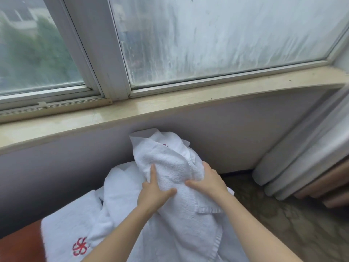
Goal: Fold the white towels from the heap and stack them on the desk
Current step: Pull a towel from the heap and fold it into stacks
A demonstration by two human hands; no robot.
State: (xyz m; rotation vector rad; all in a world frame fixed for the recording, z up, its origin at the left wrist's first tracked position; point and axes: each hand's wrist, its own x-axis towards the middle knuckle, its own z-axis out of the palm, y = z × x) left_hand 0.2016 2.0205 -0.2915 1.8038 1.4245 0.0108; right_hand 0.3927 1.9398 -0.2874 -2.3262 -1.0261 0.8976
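Head view: a fluffy white towel point(170, 167), bunched and partly folded, is held up over the heap point(117, 188) of white towels, in front of the wall point(56, 167) under the window sill point(170, 104). The left hand point(153, 193) grips its front, index finger straight and thumb spread sideways. The right hand point(205, 182) pinches its right edge, thumb in front and fingers hidden behind.
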